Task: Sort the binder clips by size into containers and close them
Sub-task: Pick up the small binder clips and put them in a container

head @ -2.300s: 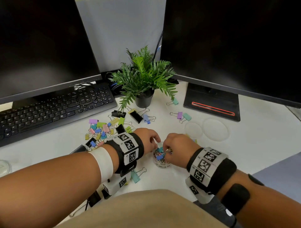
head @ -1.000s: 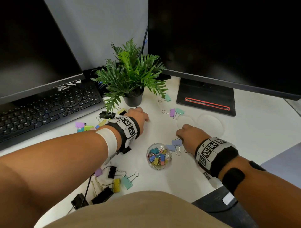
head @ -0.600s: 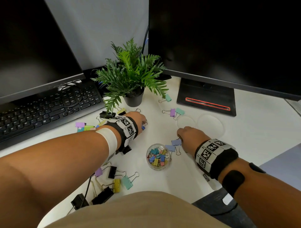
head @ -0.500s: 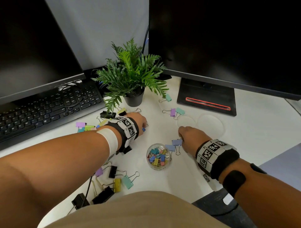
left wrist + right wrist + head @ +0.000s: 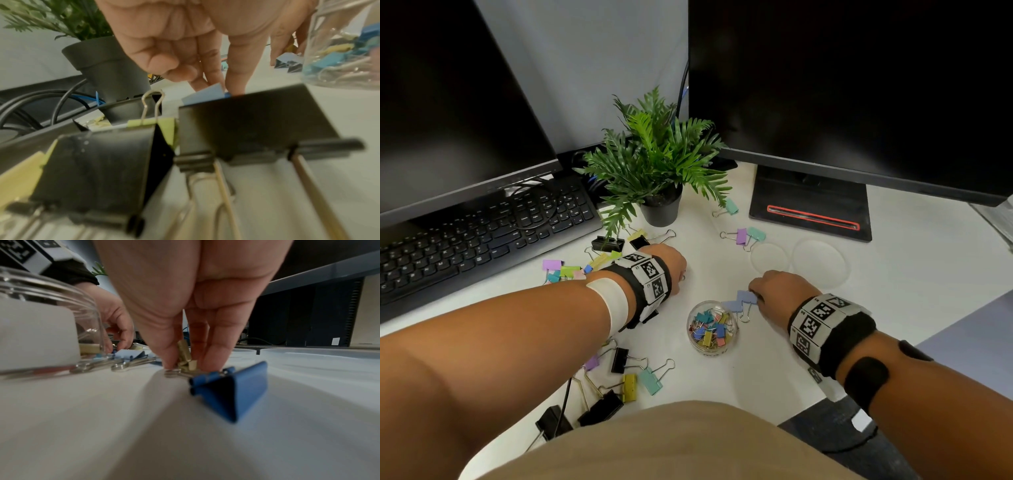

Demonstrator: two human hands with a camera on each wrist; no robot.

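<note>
A clear jar (image 5: 711, 328) stands open on the white desk (image 5: 911, 274), part-filled with small coloured clips (image 5: 709, 331). Just right of it, the right hand (image 5: 774, 291) pinches a small yellow clip (image 5: 186, 356) in its fingers (image 5: 170, 352). Left of the jar, the left hand (image 5: 671, 265) touches a blue clip (image 5: 205, 95) with two straight fingers. Two lids (image 5: 820, 262) lie beyond the jar; larger clips (image 5: 626, 377) are scattered left of it.
</note>
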